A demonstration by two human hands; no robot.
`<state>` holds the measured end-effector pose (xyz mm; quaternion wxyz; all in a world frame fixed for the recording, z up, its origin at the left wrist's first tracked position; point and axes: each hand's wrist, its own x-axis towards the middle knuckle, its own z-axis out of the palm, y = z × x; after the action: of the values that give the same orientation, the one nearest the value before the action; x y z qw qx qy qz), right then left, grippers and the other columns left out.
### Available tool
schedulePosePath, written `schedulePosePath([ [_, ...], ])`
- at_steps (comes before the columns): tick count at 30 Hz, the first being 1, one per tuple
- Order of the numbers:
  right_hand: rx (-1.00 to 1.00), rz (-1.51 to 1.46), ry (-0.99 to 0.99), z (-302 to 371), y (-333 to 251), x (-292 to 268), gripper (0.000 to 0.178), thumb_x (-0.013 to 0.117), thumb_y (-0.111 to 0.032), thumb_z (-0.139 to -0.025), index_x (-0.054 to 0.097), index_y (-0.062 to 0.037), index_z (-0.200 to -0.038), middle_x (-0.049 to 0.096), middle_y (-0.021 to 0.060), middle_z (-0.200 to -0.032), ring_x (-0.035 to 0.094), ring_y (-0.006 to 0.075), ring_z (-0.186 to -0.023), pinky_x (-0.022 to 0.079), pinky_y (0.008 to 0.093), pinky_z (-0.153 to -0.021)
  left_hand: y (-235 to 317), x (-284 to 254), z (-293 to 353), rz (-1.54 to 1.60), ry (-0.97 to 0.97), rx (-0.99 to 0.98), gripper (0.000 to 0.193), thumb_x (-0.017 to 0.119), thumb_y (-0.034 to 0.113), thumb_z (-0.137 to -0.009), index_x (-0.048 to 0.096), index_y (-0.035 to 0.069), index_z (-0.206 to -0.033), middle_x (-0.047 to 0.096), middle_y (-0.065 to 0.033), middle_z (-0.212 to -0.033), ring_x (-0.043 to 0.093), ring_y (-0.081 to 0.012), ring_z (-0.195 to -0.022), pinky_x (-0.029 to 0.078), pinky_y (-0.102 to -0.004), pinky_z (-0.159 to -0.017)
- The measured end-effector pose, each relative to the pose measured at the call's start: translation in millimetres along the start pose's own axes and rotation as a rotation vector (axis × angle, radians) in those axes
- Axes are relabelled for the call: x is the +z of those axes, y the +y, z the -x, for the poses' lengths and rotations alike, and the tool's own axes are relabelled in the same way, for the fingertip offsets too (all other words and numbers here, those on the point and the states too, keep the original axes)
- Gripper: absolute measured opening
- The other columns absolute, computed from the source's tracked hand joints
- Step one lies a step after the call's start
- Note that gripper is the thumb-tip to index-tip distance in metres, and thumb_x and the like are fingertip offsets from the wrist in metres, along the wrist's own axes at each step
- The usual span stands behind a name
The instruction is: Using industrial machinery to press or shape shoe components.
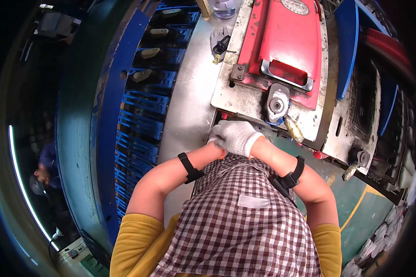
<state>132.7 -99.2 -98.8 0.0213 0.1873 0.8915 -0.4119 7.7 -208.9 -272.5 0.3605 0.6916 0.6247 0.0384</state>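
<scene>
In front of my apron (pixel 252 184), at waist height, my two hands meet in white knit gloves. My right hand (pixel 239 137) lies over the left, its fingers bent and closed against the left glove. Most of my left hand (pixel 213 135) is covered by it, so the left fingers are hidden. An orange cuff edge shows at the left wrist. Just beyond the hands is the front edge of a worn metal press plate (pixel 222 97), carrying a red cover (pixel 291 37) with a handle slot. A grey round-hubbed latch (pixel 277 104) sits at its front.
To the left, a bare metal ledge (pixel 185 106) runs beside a blue rack (pixel 143 104) with dark shoe-shaped pieces. A grey glove and a black tool (pixel 221 45) lie on the ledge. A second press (pixel 351 124) stands right. Another person (pixel 46 168) is far left.
</scene>
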Motion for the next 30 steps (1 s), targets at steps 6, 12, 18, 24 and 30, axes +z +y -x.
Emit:
schedulePosePath([
  [6,0.131,0.076,-0.228,-2.3,-11.1,-0.3,0.030,0.067,-0.020,-0.090,0.073,-0.0159,-0.119,0.074,0.0146,-0.109,0.072,0.0367,-0.102,0.058,0.0444,-0.087,34.6,5.4,4.6,0.077,-0.024,0.004,0.041,0.044,0.032,-0.103,0.065,0.019,-0.136,0.071,-0.0008,-0.132,0.072,-0.0188,-0.110,0.056,-0.0399,-0.094],
  [12,0.274,-0.430,-0.069,-4.9,18.9,42.4,0.025,0.065,-0.010,-0.088,0.076,-0.0107,-0.111,0.077,0.0123,-0.111,0.074,0.0296,-0.106,0.057,0.0375,-0.092,53.7,11.2,3.8,0.104,-0.034,0.018,0.039,0.044,0.031,-0.104,0.066,0.019,-0.134,0.071,-0.0008,-0.130,0.071,-0.0177,-0.111,0.055,-0.0398,-0.094],
  [18,0.252,-0.997,-0.150,-0.8,22.4,31.9,0.035,0.062,-0.005,-0.083,0.067,-0.0053,-0.118,0.073,0.0120,-0.108,0.070,0.0242,-0.103,0.054,0.0335,-0.093,53.3,6.6,-5.9,0.125,0.003,-0.013,0.038,0.044,0.031,-0.104,0.066,0.018,-0.132,0.071,-0.0008,-0.128,0.070,-0.0167,-0.111,0.055,-0.0396,-0.094],
  [24,0.118,-0.878,0.077,-8.3,9.2,-8.6,0.059,0.057,0.004,-0.084,0.057,-0.0018,-0.143,0.070,0.0108,-0.111,0.066,0.0184,-0.103,0.054,0.0297,-0.096,40.5,-8.3,-15.8,0.146,0.044,-0.067,0.036,0.044,0.030,-0.104,0.066,0.018,-0.130,0.071,-0.0008,-0.127,0.069,-0.0157,-0.112,0.054,-0.0395,-0.094],
  [30,0.021,-0.187,-0.173,-6.3,2.0,-3.5,0.045,0.067,-0.013,-0.084,0.071,-0.0183,-0.128,0.076,0.0134,-0.110,0.073,0.0326,-0.102,0.057,0.0411,-0.088,50.2,-3.2,-12.5,0.146,-0.008,-0.037,0.035,0.044,0.030,-0.104,0.066,0.017,-0.127,0.070,-0.0009,-0.125,0.068,-0.0147,-0.112,0.053,-0.0393,-0.094],
])
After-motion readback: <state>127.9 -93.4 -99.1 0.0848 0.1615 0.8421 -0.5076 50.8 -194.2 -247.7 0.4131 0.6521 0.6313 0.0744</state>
